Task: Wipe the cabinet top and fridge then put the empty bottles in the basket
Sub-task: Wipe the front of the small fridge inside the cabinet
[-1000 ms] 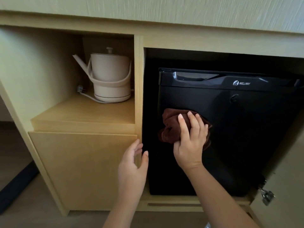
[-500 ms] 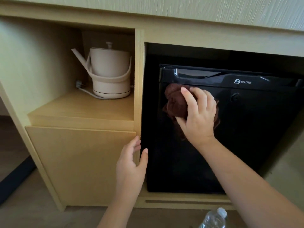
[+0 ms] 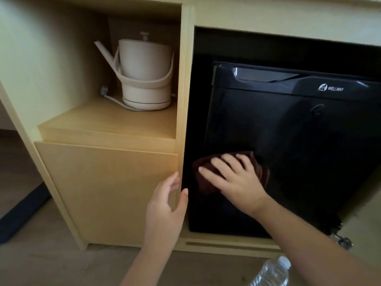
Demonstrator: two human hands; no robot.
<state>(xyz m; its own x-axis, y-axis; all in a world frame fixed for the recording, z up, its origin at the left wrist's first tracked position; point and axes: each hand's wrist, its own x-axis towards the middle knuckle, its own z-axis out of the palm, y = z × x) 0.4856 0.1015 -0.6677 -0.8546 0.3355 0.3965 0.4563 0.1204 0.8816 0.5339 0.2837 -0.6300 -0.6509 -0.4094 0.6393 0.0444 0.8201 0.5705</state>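
Note:
A black mini fridge [image 3: 299,141] stands inside the right bay of a light wooden cabinet [image 3: 107,182]. My right hand [image 3: 233,178] presses a dark brown cloth [image 3: 206,182] flat against the lower left of the fridge door. My left hand [image 3: 167,205] rests with fingers apart on the edge of the wooden upright between the two bays, holding nothing. A clear plastic bottle [image 3: 272,273] with a white cap shows at the bottom edge, under my right forearm. No basket is in view.
A cream electric kettle [image 3: 144,75] with its cord sits on the shelf in the left bay. A metal hinge [image 3: 342,242] sticks out at the lower right by an open cabinet door. Wood-look floor lies below.
My right hand has swept the cloth from the upper left of the fridge door down to its lower left. The left hand has stayed on the cabinet upright.

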